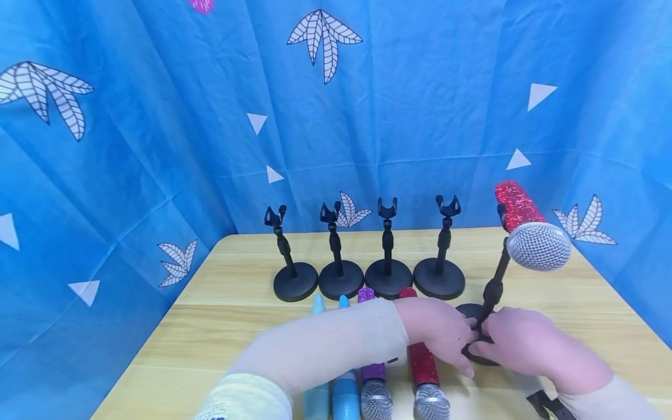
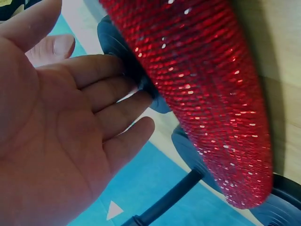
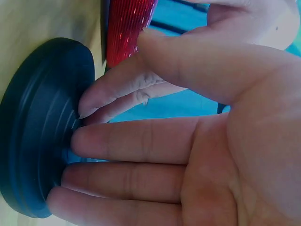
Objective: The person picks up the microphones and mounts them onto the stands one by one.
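Far side of the tabletop, left to right: four black stands in a row. Nearer: two blue handles, a purple microphone, a red microphone. Left hand: fingers extended, at the base of a fifth stand, near right, bearing a glittery microphone. Right hand: fingers straight, tips touching that base.

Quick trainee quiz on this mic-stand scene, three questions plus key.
1. How many black round-based microphone stands hold no microphone?
2. True or false: the purple glittery microphone lies between a red glittery microphone and a blue microphone.
3. The bare left hand and bare right hand are both at which stand? A) leftmost B) middle C) rightmost

Key: 1. Four. 2. True. 3. C, the rightmost stand.
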The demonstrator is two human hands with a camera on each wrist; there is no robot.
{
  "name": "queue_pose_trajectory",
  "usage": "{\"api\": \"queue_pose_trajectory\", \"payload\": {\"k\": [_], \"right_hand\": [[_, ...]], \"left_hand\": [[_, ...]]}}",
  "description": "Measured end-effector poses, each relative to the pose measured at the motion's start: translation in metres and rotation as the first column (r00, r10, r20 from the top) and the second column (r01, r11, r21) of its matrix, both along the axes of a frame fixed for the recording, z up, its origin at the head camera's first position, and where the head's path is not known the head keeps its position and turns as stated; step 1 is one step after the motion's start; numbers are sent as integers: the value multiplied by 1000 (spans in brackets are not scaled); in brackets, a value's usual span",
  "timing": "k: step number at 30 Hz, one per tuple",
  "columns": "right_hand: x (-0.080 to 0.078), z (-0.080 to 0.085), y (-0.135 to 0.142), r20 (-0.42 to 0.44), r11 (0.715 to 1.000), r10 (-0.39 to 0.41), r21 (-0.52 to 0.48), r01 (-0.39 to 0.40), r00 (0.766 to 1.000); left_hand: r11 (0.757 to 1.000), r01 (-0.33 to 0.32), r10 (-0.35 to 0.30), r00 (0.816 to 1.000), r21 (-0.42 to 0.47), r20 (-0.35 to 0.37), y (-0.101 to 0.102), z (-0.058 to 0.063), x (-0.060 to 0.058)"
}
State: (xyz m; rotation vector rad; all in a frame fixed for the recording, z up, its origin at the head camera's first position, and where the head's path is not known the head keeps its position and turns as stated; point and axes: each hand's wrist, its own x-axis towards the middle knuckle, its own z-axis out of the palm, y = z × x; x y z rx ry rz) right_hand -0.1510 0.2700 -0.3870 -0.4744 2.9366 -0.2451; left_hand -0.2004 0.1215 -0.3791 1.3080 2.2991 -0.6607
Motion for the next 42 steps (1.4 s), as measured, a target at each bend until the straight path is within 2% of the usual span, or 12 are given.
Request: {"api": "queue_pose_trajectory", "payload": {"k": [4,11,14,19,22,29,34,42], "right_hand": [[-8,2,13,23,1000,-21,-4,21,1000],[-24,3,34,63,998,-56,-14,57,996],[-29,3,41,72,998,-69,-7,69,995],[-36,-1,51,82,996,-91,14,90,993],[-41,-7,56,61,995,-96,13,96,993],[-50,-20,62,-62,996,-87,-7,86,994],[-51,-27,59,-79,997,-79,-33,76,994],[-53,-36,65,-79,995,-64,-81,57,995]], "left_hand": [[999,-39,39,999,-10,-5,15,3,-6],[995,-101,101,994,3,28,33,4,-26],[988,-154,152,987,26,57,38,4,-34],[978,-204,200,977,48,76,47,4,-45],[976,-212,210,976,39,51,51,4,-49],[963,-269,268,963,37,26,54,7,-61],[961,-272,272,962,46,15,55,5,-68],[961,-272,272,962,44,22,58,4,-71]]}}
